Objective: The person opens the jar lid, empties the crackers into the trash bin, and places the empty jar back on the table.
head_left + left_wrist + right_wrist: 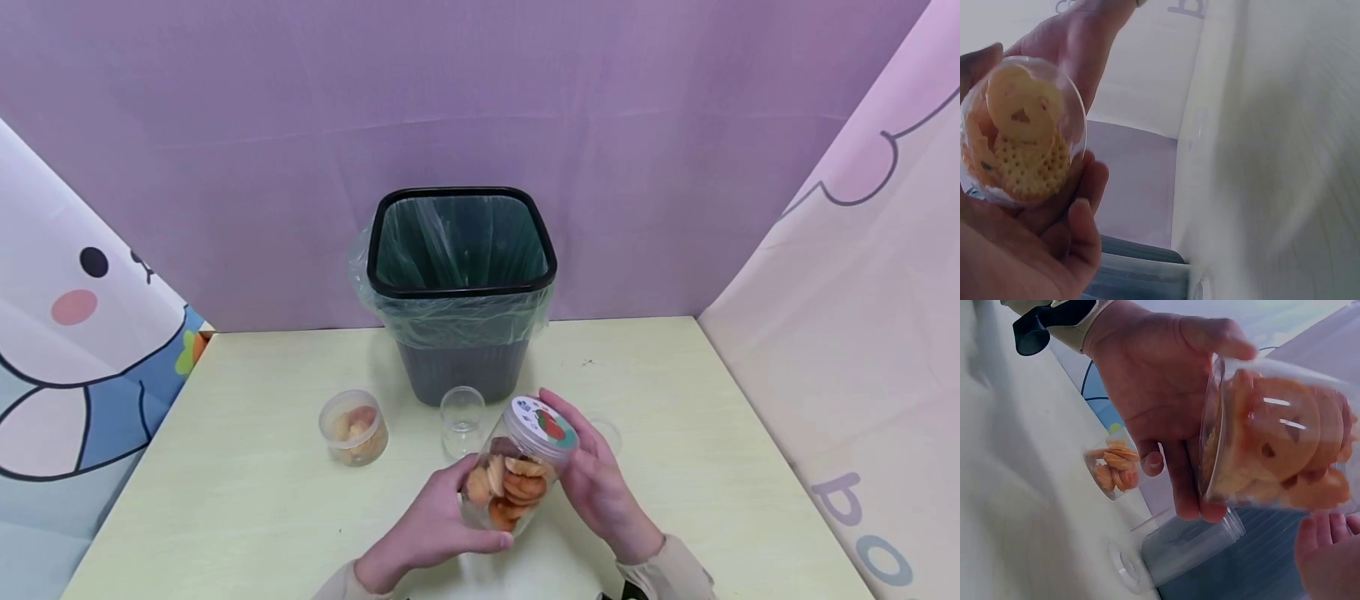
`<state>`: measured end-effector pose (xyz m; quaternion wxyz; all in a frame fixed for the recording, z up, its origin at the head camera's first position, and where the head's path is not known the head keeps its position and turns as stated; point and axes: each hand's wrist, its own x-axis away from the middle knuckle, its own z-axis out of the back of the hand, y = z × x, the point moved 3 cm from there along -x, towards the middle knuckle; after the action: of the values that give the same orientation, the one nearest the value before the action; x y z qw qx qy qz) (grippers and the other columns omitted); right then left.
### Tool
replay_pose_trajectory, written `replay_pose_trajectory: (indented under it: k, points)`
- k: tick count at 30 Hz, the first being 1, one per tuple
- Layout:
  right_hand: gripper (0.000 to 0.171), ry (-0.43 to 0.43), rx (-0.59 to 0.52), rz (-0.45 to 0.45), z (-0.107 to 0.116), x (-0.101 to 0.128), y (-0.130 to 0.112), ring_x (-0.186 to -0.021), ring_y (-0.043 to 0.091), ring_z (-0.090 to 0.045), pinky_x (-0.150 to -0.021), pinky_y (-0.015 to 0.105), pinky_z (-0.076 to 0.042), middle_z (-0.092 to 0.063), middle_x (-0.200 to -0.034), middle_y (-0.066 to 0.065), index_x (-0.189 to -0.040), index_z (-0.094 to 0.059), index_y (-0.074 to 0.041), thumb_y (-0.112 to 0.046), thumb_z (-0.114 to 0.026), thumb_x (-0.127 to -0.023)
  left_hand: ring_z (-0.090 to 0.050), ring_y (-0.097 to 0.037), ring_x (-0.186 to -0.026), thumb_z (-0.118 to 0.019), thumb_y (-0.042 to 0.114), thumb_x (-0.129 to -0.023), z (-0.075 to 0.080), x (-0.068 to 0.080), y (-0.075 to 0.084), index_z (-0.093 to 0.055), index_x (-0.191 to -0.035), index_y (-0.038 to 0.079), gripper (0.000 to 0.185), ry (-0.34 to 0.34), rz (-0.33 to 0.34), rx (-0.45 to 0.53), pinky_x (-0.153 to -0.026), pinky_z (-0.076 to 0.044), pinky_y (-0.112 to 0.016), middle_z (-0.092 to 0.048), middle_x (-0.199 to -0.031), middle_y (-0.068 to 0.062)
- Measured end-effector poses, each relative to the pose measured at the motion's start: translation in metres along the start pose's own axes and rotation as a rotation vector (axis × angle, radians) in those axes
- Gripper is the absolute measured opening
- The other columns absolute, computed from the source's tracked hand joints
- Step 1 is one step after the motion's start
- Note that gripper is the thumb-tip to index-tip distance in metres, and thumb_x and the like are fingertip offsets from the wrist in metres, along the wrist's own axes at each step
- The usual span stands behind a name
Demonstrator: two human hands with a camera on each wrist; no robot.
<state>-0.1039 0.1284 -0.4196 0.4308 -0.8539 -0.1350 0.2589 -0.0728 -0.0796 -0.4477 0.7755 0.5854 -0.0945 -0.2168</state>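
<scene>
A pale worktop (pixel 712 500) carries everything, with a lined, black-rimmed bin (pixel 461 292) standing at its back edge. In front of the bin, raised over the near part of the worktop and tilted, is a clear biscuit jar (pixel 510 492). The left hand (pixel 442 521) has its grip wrapped around the lower wall and base, thumb at the front; the right hand (pixel 596 475) grips the lid end from the side. The jar should feel light and fairly stiff, its smooth wall a little slippery, the biscuits brittle if shaken; hold is best taken low on the body with one hand and around the rim of the printed lid (pixel 551 425) with the other. Just before the bin stands an uncapped clear jar (pixel 462 417), and to its left a smaller tub (pixel 352 437) of biscuits.
</scene>
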Motion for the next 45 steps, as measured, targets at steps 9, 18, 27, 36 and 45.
replay_pose_trajectory:
  k: [9, 18, 27, 36, 45]
  points:
    - [0.054, 0.071, 0.069, 0.057, -0.002, 0.0001, 0.0024, -0.134, 0.018, -0.044, -0.112, 0.03, -0.031, -0.048, -0.146, 0.008, -0.151, -0.034, 0.0, -0.011, -0.048, -0.1, -0.062, -0.014, -0.106, -0.089, 0.05, -0.066, -0.0013, 0.0012, -0.0006, -0.054, -0.136, 0.016, 0.085, 0.173, 0.084, -0.19, -0.092, -0.05, -0.04, -0.066, -0.117, 0.006]
    - [0.061, 0.175, 0.104, 0.008, -0.0028, -0.0003, 0.0071, -0.131, 0.019, -0.046, -0.11, 0.031, -0.034, -0.051, -0.144, 0.008, -0.15, -0.032, 0.005, -0.013, -0.057, -0.098, -0.061, -0.018, -0.107, -0.091, 0.048, -0.061, -0.0062, 0.003, 0.0015, -0.053, -0.136, 0.011, 0.091, 0.291, 0.111, -0.355, -0.09, -0.05, -0.046, -0.064, -0.118, 0.0]
    - [0.064, 0.236, 0.105, 0.007, -0.0025, -0.0018, 0.0085, -0.122, 0.018, -0.054, -0.106, 0.031, -0.039, -0.057, -0.136, 0.007, -0.147, -0.041, -0.001, -0.021, -0.07, -0.094, -0.061, -0.015, -0.105, -0.088, 0.056, -0.062, -0.008, 0.0024, 0.0033, -0.053, -0.136, 0.013, 0.093, 0.272, 0.087, -0.393, -0.088, -0.052, -0.042, -0.065, -0.117, 0.003]
    - [0.064, 0.17, 0.109, 0.036, -0.0009, -0.002, 0.0053, -0.123, 0.018, -0.053, -0.106, 0.032, -0.039, -0.056, -0.137, 0.008, -0.147, -0.042, -0.001, -0.026, -0.069, -0.095, -0.061, -0.011, -0.103, -0.09, 0.051, -0.063, -0.0072, 0.0022, 0.0032, -0.054, -0.135, 0.016, 0.087, 0.219, 0.075, -0.319, -0.087, -0.052, -0.039, -0.065, -0.115, 0.008]
    - [0.056, 0.034, 0.058, 0.069, -0.0017, -0.0013, 0.0026, -0.125, 0.016, -0.052, -0.108, 0.03, -0.037, -0.056, -0.138, 0.008, -0.147, -0.042, 0.0, -0.021, -0.061, -0.099, -0.062, -0.009, -0.102, -0.091, 0.047, -0.065, -0.0049, 0.0041, 0.0032, -0.056, -0.134, 0.019, 0.082, 0.119, 0.044, -0.188, -0.09, -0.051, -0.036, -0.066, -0.113, 0.011]
